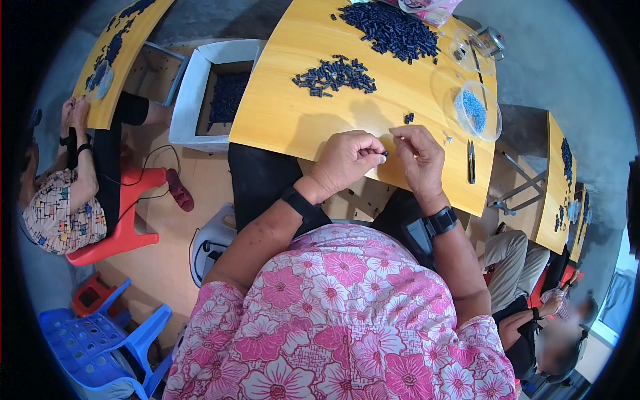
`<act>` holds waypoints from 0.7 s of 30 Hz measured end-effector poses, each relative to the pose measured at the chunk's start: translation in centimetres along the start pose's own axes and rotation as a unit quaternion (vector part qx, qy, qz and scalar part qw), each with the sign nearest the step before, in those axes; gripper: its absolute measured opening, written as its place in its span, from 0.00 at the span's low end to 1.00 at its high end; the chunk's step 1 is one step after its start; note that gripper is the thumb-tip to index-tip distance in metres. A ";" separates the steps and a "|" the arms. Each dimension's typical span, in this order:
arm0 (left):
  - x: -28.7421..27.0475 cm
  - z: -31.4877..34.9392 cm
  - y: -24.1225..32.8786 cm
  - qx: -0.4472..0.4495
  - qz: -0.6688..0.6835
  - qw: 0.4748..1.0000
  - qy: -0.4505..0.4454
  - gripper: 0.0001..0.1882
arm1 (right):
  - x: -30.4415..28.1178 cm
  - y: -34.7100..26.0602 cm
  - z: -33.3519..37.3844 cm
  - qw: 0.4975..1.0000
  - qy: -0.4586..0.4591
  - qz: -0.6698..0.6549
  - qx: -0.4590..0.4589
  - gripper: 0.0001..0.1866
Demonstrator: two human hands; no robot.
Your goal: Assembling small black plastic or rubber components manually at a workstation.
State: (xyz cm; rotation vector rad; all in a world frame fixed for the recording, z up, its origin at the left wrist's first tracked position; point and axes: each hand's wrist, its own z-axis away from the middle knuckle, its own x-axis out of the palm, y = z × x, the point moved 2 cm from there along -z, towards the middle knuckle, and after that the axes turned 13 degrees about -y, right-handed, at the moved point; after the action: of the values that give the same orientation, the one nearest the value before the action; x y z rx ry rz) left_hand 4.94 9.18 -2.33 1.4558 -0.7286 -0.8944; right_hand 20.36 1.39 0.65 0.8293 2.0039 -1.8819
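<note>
My left hand (348, 160) pinches a small dark plastic part (385, 154) between thumb and forefinger, just over the near edge of the yellow table (267, 120). Close beside it, my right hand (421, 160) has its fingers bent and thumb and forefinger drawn together; anything between them is too small to make out. A couple of dark parts (409, 118) lie just beyond the right hand. To its right are small pale bits (447, 138), black thread snips (471, 162) and a clear tub (495, 120) of light blue pieces (473, 110).
A loose pile of dark parts (337, 75) lies mid-table, with a bigger heap (393, 30) behind, near a pink bag (433, 10). Clear lids and a metal cup (492, 41) stand far right. Left of the table is a white box (183, 100). Other people sit at both sides.
</note>
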 end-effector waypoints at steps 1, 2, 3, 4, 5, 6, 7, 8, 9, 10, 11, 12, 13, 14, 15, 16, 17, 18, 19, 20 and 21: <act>-0.3 -0.1 0.1 0.000 0.000 1.000 0.002 0.05 | 0.0 0.0 -0.6 1.000 -0.001 0.000 -0.001 0.12; -0.6 -0.1 0.4 0.027 -0.079 0.997 0.009 0.05 | 0.0 0.0 -1.4 1.000 -0.005 0.014 0.008 0.11; -0.9 -0.1 0.7 0.052 -0.157 0.986 0.017 0.05 | 0.0 0.0 -2.2 0.999 -0.008 0.028 0.017 0.11; -1.0 -0.1 0.5 0.052 -0.157 0.986 0.018 0.05 | 0.0 -0.3 -3.2 0.999 -0.011 0.052 0.007 0.10; -1.1 -0.1 0.1 0.033 -0.137 0.990 0.025 0.05 | 0.2 0.0 -4.1 0.999 -0.013 0.052 0.006 0.10; -1.2 -0.1 -0.2 0.015 -0.117 0.993 0.032 0.05 | 0.5 0.1 -5.0 0.995 -0.011 0.084 -0.042 0.10; -1.2 -0.1 -0.2 0.014 -0.116 0.993 0.032 0.05 | 0.8 0.1 -5.8 0.989 -0.010 0.116 -0.090 0.11; -1.3 -0.1 -0.1 0.011 -0.097 0.995 0.032 0.05 | 1.0 0.2 -6.6 0.987 -0.012 0.142 -0.080 0.11; -1.3 -0.1 -0.1 0.008 -0.077 0.997 0.032 0.05 | 1.2 0.3 -7.2 0.987 -0.013 0.142 -0.080 0.11; -1.4 -0.1 -0.2 0.007 -0.076 0.996 0.034 0.05 | 1.5 0.2 -7.9 0.980 -0.021 0.178 -0.089 0.10; -1.4 0.0 -0.3 0.012 -0.071 0.997 0.033 0.05 | 1.8 0.0 -8.3 0.971 -0.029 0.215 -0.098 0.09; -1.4 0.0 -0.4 0.018 -0.066 0.997 0.032 0.04 | 1.9 -0.1 -8.6 0.971 -0.031 0.214 -0.099 0.09; -1.5 0.0 -0.3 0.016 -0.065 0.997 0.033 0.04 | 2.0 -0.5 -8.8 0.961 -0.044 0.254 -0.100 0.08; -1.4 0.0 -0.3 0.021 -0.061 0.997 0.032 0.04 | 2.2 -0.6 -9.0 0.949 -0.057 0.294 -0.100 0.07; -1.5 0.0 -0.2 0.025 -0.058 0.998 0.030 0.04 | 2.4 -0.4 -9.1 0.949 -0.059 0.294 -0.101 0.07; -1.5 0.0 -0.2 0.024 -0.057 0.998 0.031 0.04 | 2.5 -0.1 -9.3 0.952 -0.060 0.292 -0.069 0.06; -1.5 0.0 -0.2 0.024 -0.059 0.998 0.029 0.04 | 2.6 0.2 -9.4 0.955 -0.061 0.289 -0.038 0.06; -1.5 0.0 -0.2 0.023 -0.061 0.998 0.026 0.04 | 2.6 0.3 -9.5 0.954 -0.063 0.290 -0.037 0.06; -1.6 0.0 -0.1 0.022 -0.059 0.998 0.027 0.04 | 2.7 0.0 -9.5 0.947 -0.069 0.310 -0.044 0.06; -1.6 0.1 -0.1 0.021 -0.058 0.998 0.026 0.04 | 2.8 -0.1 -9.5 0.940 -0.074 0.330 -0.050 0.05; -1.7 0.1 -0.1 0.020 -0.058 0.998 0.025 0.04 | 2.8 -0.1 -9.5 0.939 -0.076 0.330 -0.050 0.05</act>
State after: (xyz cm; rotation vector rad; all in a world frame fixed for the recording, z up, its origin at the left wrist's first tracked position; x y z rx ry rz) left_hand 4.00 10.56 -2.23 1.5630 -0.6342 -0.9331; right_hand 19.81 11.32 0.31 1.1122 1.4558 -1.3927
